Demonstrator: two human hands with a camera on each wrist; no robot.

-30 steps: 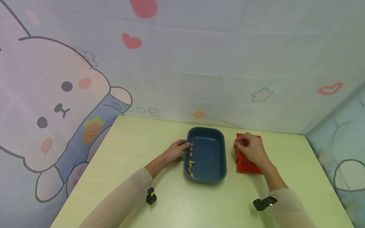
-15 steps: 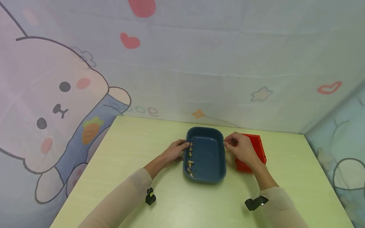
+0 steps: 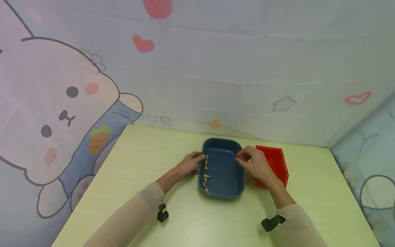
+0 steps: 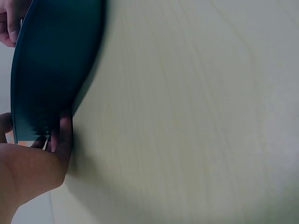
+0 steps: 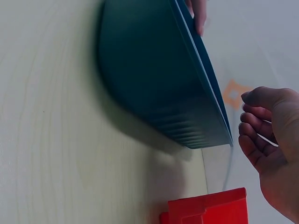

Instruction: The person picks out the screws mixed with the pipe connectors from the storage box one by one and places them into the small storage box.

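Note:
In the head view a dark blue tray (image 3: 222, 171) stands on the table. A row of small brass fittings (image 3: 206, 176) lies along its left inner side, with a thin pin (image 3: 211, 188) near the front. My left hand (image 3: 186, 164) holds the tray's left rim, thumb over the edge and fingers against the outer wall (image 4: 65, 130). Over the tray's right rim, my right hand (image 3: 251, 161) has its thumb and fingertips together. It seems to pinch a small piece, too small and too hidden to identify. The right wrist view shows this hand (image 5: 275, 130) above the tray's corner.
A red bin (image 3: 279, 164) stands right of the tray, partly behind my right hand and forearm; its contents are mostly hidden. The pale table (image 3: 172, 212) ends at a printed cloth backdrop (image 3: 197, 85). Each sleeve has a black camera (image 3: 162, 213) on it.
My right hand has moved left from over the red bin to the tray's right rim, uncovering more of the bin. The left hand stays on the tray's left rim.

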